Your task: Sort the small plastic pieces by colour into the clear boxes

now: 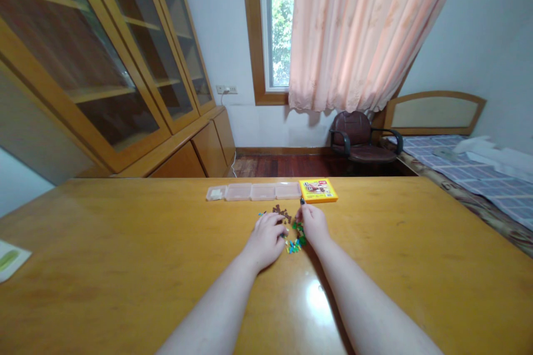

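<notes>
Both my hands rest on a wooden table (125, 244) around a small scatter of tiny pieces. My left hand (266, 238) lies knuckles up with its fingers curled down onto the green and blue pieces (295, 244); what its fingertips hold is hidden. My right hand (313, 224) sits just right of the pile, fingers bent, with a dark-nailed fingertip raised near the brown pieces (282, 212). Beyond the hands lies a row of clear plastic trays (254, 192) and a yellow box (318, 190).
A paper with green print (10, 259) lies at the table's left edge. Past the table stand a glass-door cabinet (108, 66), a dark red armchair (362, 138) under a pink curtain, and a bed (466, 166) at right.
</notes>
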The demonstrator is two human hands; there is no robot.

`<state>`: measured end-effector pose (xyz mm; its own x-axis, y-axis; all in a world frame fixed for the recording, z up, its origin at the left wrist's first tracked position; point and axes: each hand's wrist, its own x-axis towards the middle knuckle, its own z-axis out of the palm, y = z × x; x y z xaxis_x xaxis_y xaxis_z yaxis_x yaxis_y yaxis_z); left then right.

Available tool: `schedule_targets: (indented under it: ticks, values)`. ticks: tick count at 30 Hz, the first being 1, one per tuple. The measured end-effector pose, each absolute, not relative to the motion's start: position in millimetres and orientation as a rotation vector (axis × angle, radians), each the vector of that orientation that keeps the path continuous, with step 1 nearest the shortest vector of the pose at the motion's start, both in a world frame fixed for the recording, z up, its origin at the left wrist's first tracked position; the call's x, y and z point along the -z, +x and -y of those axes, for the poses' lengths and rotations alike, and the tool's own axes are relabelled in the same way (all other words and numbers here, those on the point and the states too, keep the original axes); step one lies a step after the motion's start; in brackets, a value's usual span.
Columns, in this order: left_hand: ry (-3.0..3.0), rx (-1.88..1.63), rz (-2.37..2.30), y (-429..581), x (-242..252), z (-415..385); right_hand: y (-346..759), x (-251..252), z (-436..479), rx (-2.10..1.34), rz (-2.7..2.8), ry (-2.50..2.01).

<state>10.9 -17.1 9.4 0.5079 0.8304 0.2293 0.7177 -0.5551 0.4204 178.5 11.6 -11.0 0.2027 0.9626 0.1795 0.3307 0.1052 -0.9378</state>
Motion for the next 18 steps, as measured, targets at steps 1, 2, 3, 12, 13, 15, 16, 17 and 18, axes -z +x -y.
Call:
schedule_targets:
  ticks: [1,2,3,12,13,15,16,17,18]
  values:
    - [2.481,-0.609,-1.294,10.7,-10.0,17.0,178.5,10.9,-11.6,-0.758,1.323,-1.425]
    - [2.49,-0.608,-1.257,10.5,-10.4,17.2,178.6,10.9,-11.6,-0.758,1.325,-1.424]
    - [2.507,-0.596,-1.204,10.4,-10.8,17.7,178.7,10.9,-11.7,-0.759,1.329,-1.423]
    - [2.522,-0.48,-1.198,10.6,-5.3,18.5,178.4,12.6,-12.9,-0.753,1.336,-1.431]
    - [2.509,-0.477,-1.237,10.4,-3.9,17.5,178.4,12.8,-13.2,-0.753,1.335,-1.432]
    - [2.486,-0.479,-1.31,10.1,-0.7,15.2,178.6,13.1,-13.7,-0.751,1.337,-1.435]
    - [2.477,-0.486,-1.343,9.9,0.7,14.1,178.8,13.1,-13.8,-0.752,1.339,-1.436]
    - [2.469,-0.499,-1.374,9.8,2.0,13.1,179.0,12.9,-13.8,-0.754,1.34,-1.437]
    - [2.462,-0.517,-1.402,9.7,2.9,12.2,179.1,12.8,-13.8,-0.753,1.342,-1.438]
